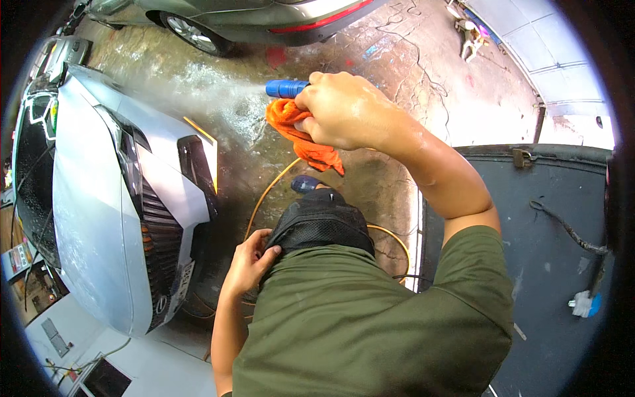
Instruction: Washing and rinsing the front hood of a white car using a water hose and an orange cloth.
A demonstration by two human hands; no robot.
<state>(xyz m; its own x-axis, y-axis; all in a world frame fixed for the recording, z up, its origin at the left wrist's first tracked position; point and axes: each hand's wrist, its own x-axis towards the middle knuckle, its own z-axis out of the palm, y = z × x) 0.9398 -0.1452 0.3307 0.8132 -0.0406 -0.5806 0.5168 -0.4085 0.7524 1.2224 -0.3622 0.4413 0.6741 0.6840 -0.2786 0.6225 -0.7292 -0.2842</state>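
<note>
My right hand (342,110), arm stretched out ahead, grips a blue spray nozzle (286,89) together with a bunched orange cloth (317,154). From the nozzle's tip a fine white spray (233,88) shoots left, towards the front of a pale silver car (94,198). The cloth hangs below my fingers. At my waist, my left hand (250,263) pinches the side of my black shorts (322,218). The car's hood looks wet, with streaks on it. My palm hides the rear of the nozzle.
A yellow-orange hose (265,196) curves over the wet concrete floor (228,119). A dark grey car (223,22) stands ahead. A dog (471,39) is at the upper right, near a light metal gate (540,44). Close on my right is a dark panel (536,297).
</note>
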